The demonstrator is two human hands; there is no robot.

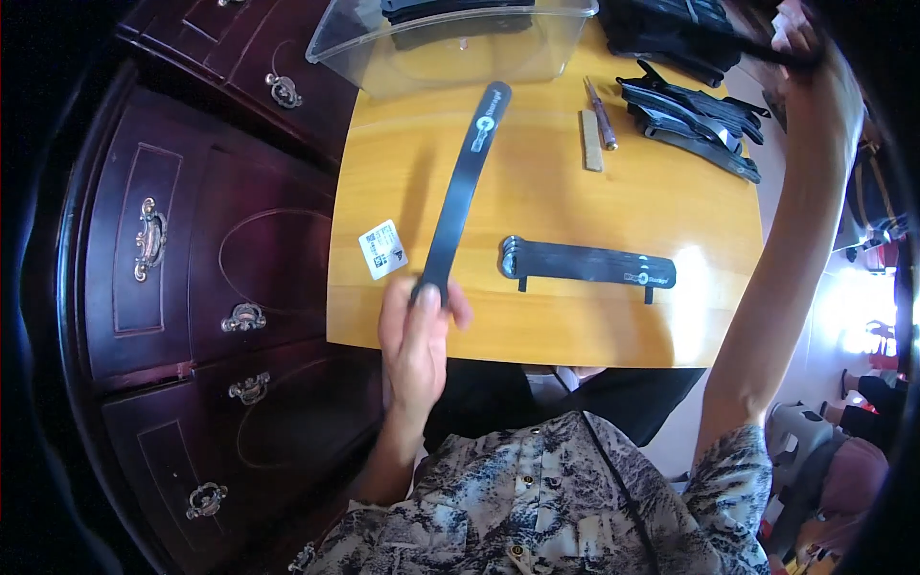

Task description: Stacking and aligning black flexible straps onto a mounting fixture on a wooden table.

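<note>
My left hand (pixel 414 340) is closed round the lower end of a black strap (pixel 455 201), which stands up from the fist with its rounded end at the top. At the far right, my right hand (pixel 839 88) is raised near the picture's rim, its fingers closed on a dark strap (pixel 767 50); blur and the rim partly hide that grip. A stack of black straps (pixel 585 262) lies across the table in front of me, metal rings at its left end and short tabs along its near edge. Beside my left hand lies a white printed card (pixel 383 249).
A clear plastic bin (pixel 450 57) with black items inside stands at the table's far edge. Bundles of black straps (pixel 695 120) and a dark pile (pixel 666 34) lie at the far right. A pen (pixel 601 113) rests by a tan strip (pixel 590 141). Dark wooden drawers (pixel 153 240) border the left.
</note>
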